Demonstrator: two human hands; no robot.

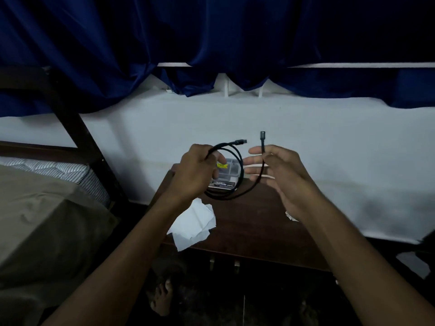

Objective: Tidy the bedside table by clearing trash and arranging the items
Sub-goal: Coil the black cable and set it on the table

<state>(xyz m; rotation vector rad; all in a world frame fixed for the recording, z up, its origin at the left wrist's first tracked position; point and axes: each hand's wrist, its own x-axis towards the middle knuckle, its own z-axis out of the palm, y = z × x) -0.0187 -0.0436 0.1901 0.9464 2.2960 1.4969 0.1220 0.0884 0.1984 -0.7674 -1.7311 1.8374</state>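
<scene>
Above the worktop [247,222], left hand [196,171] grips the coiled cable [231,196]. At 3 o'clock, right hand [280,175] pinches one cable end, remaining fingers [253,171] extended.

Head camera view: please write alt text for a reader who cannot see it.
Two hands coil a black cable above a dark wooden bedside table: the left hand grips the loops, the right hand pinches one free end. Crumpled white tissue and a small clear packaged box lie on the table.
</scene>
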